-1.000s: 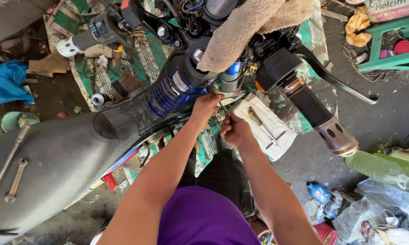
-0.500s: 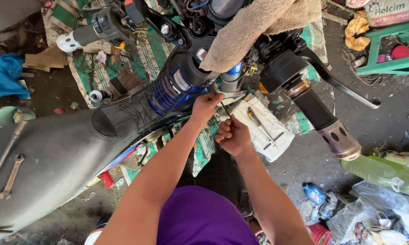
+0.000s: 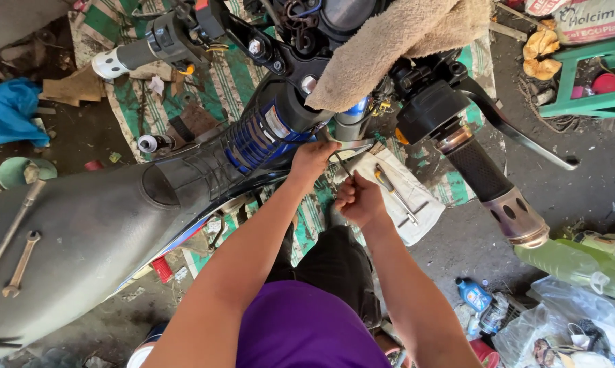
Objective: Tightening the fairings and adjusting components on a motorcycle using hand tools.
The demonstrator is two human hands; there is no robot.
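I look down at a motorcycle from above. My left hand reaches up to the fork area below the handlebar, fingers closed on a thin metal part by the silver fork tube. My right hand is a closed fist just below it, gripping a thin dark tool that points up toward the same spot. A beige towel is draped over the handlebar centre. The blue frame section runs left of my left hand.
The black seat carries a wrench and a long bar. The right grip and lever stick out right. A white cloth with tools lies on the floor, plus bottles, a green crate and blue cloth.
My right hand has shifted slightly down and closed tighter on the tool. My left hand stays at the fork. The view has drifted a little.
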